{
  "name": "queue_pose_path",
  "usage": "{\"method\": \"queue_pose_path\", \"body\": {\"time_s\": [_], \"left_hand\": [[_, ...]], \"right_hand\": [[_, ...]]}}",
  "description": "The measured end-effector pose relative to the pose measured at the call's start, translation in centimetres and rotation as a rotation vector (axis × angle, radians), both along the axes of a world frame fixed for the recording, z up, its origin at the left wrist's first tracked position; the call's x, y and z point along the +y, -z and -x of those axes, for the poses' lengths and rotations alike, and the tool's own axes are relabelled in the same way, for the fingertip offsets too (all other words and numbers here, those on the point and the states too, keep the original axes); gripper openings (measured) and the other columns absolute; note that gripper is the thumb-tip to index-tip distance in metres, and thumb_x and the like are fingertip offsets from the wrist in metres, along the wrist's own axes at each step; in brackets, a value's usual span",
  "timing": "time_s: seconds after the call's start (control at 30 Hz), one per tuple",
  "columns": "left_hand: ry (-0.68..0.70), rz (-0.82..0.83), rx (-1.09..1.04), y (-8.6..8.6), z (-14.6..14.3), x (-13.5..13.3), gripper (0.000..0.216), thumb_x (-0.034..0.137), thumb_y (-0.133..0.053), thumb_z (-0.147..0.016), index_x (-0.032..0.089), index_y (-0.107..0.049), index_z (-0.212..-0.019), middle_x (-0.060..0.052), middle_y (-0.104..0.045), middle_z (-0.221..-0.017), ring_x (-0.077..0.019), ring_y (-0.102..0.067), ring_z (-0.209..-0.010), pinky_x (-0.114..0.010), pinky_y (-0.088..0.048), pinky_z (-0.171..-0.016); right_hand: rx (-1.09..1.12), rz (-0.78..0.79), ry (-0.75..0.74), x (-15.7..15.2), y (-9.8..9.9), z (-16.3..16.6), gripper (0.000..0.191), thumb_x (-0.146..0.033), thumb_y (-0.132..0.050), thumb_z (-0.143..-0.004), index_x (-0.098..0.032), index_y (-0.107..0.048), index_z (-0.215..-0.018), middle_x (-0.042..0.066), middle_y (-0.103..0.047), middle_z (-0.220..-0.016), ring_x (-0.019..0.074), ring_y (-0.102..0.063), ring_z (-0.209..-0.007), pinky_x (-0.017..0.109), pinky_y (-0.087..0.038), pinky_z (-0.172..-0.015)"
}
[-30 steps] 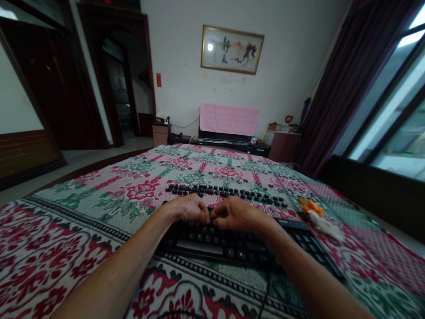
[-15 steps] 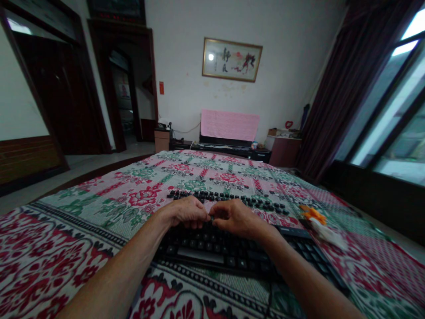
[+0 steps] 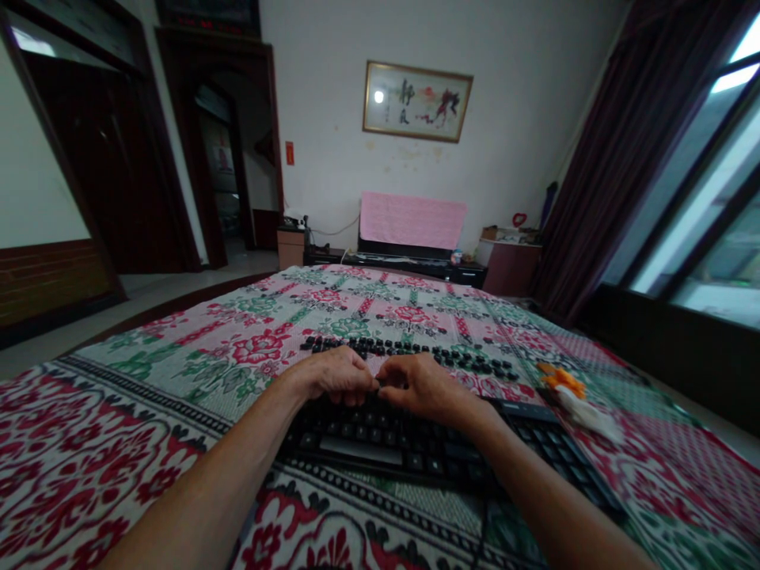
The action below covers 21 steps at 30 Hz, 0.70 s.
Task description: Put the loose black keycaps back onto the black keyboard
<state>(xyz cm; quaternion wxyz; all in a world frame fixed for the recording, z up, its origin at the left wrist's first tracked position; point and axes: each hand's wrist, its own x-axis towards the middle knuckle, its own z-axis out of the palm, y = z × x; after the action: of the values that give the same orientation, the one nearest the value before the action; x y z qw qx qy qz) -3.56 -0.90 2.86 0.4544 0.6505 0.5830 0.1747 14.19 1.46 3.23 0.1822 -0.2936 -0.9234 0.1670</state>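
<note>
A black keyboard (image 3: 356, 452) lies on the patterned bedspread in front of me, its upper middle part covered by my hands. Above it my left hand (image 3: 340, 375) is closed, thumb and fingers pinched together at the tips. Facing it, my right hand (image 3: 416, 383) pinches a small dark piece, which looks like a keycap (image 3: 378, 385), where the fingertips of both hands meet. Whatever else my left fingers hold is hidden. Just beyond the hands, several loose black keycaps (image 3: 475, 362) are laid out in rows on the cloth.
An orange cloth-like thing (image 3: 564, 381) and a crumpled white cloth (image 3: 590, 417) lie right of the keyboard. A cable (image 3: 483, 526) runs from its near edge. The floral bedspread (image 3: 255, 348) spreads around, with a pink-covered screen (image 3: 412, 219) by the far wall.
Both hands stay pinched together above the keyboard, with only slight finger movement at the small dark piece. The whole view has shifted very slightly.
</note>
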Motion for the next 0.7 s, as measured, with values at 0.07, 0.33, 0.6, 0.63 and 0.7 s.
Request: {"method": "queue_pose_path", "body": {"time_s": [0.07,0.33,0.6,0.63,0.7], "left_hand": [[-0.015,0.007,-0.014,0.16,0.03,0.10,0.025,0.038,-0.053,-0.056,0.014,-0.056,-0.062,0.001,-0.055,-0.055,-0.0069,-0.047,-0.044,-0.018,-0.032,-0.039],[-0.001,0.039,-0.022,0.19,0.30,0.22,0.025,0.038,-0.054,-0.055,0.015,-0.057,-0.064,0.002,-0.056,-0.053,-0.0077,-0.049,-0.044,-0.018,-0.034,-0.040],[-0.092,0.008,-0.157,0.07,0.25,0.20,0.024,0.035,-0.053,-0.057,0.014,-0.058,-0.067,0.000,-0.058,-0.053,-0.0102,-0.054,-0.051,-0.018,-0.036,-0.043],[-0.093,0.014,-0.177,0.06,0.25,0.20,0.024,0.035,-0.053,-0.057,0.014,-0.058,-0.068,0.000,-0.058,-0.053,-0.0104,-0.055,-0.052,-0.019,-0.036,-0.044],[-0.090,0.027,-0.214,0.09,0.28,0.23,0.025,0.036,-0.054,-0.057,0.014,-0.059,-0.068,0.000,-0.059,-0.054,-0.0107,-0.055,-0.053,-0.019,-0.037,-0.045]], "right_hand": [[0.020,0.016,0.033,0.11,0.19,0.06,0.016,-0.022,-0.051,-0.066,-0.014,-0.057,-0.079,0.002,-0.058,-0.068,0.0093,-0.048,-0.058,0.020,-0.033,-0.052],[0.054,0.031,-0.171,0.01,-0.16,-0.21,0.022,-0.014,-0.045,-0.070,-0.018,-0.057,-0.087,-0.001,-0.058,-0.073,0.0083,-0.048,-0.063,0.020,-0.035,-0.058],[0.068,0.026,-0.039,0.20,0.31,-0.01,0.011,-0.020,-0.051,-0.066,-0.015,-0.056,-0.075,-0.001,-0.055,-0.063,0.0077,-0.046,-0.055,0.019,-0.032,-0.050],[0.070,0.031,-0.025,0.15,0.34,0.03,0.012,-0.020,-0.052,-0.066,-0.015,-0.055,-0.075,-0.001,-0.055,-0.062,0.0076,-0.046,-0.054,0.019,-0.031,-0.049],[0.070,0.024,-0.004,0.03,0.38,0.09,0.012,-0.022,-0.052,-0.065,-0.014,-0.055,-0.074,-0.001,-0.055,-0.061,0.0074,-0.045,-0.054,0.019,-0.030,-0.049]]}}
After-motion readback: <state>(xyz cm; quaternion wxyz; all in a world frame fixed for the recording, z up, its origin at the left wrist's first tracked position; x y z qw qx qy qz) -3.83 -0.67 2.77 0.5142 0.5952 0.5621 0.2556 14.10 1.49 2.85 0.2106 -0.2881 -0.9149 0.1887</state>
